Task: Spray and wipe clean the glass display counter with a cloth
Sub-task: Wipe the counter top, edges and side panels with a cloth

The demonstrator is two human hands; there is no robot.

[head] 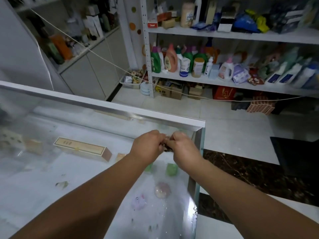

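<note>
The glass display counter [72, 169] fills the lower left, with a metal rim along its far and right edges. Both my hands meet above its far right corner. My left hand [148, 144] and my right hand [183, 145] have their fingers curled together round a small dark bunched cloth [168, 147], of which only a bit shows between them. Drops of liquid lie on the glass near the right edge. No spray bottle is in view.
Under the glass lie a long tan box [82, 149], green pieces and round pink and purple items. Beyond the counter is white tiled floor [224, 128], shelves [233, 35] of bottles and packets, and a string [96, 54] stretched across the room. A dark mat [296, 156] lies right.
</note>
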